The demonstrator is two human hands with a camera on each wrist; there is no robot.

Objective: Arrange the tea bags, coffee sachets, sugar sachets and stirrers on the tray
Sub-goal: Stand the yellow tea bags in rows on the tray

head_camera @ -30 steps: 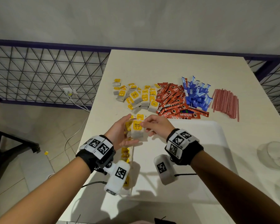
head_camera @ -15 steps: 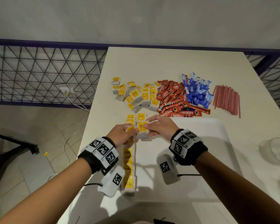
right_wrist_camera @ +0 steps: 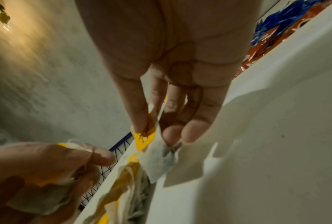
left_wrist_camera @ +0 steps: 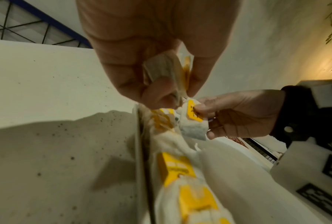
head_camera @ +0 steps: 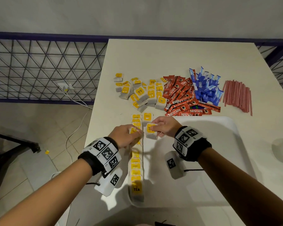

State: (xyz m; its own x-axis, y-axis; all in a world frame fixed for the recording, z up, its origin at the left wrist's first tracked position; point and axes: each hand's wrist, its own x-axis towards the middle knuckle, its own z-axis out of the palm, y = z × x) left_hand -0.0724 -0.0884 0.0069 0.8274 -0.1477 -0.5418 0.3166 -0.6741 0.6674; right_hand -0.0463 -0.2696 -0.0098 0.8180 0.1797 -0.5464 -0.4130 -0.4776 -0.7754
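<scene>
One tea bag (head_camera: 151, 131) is pinched between thumb and fingertips of the right hand (head_camera: 164, 128), just above the tray (head_camera: 211, 160). A small stack of tea bags (left_wrist_camera: 166, 71) is gripped in the left hand (head_camera: 125, 136). One overlapping row of tea bags (head_camera: 136, 170) is laid along the tray's left edge.

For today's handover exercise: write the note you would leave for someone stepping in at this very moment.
Left hand grips a small stack of tea bags. Right hand pinches one tea bag over the tray.
Done: one row of tea bags lies along the tray's left edge; a second row is just begun.
Left: the loose tea bags, coffee sachets, sugar sachets and stirrers, all on the table beyond the tray.
</scene>
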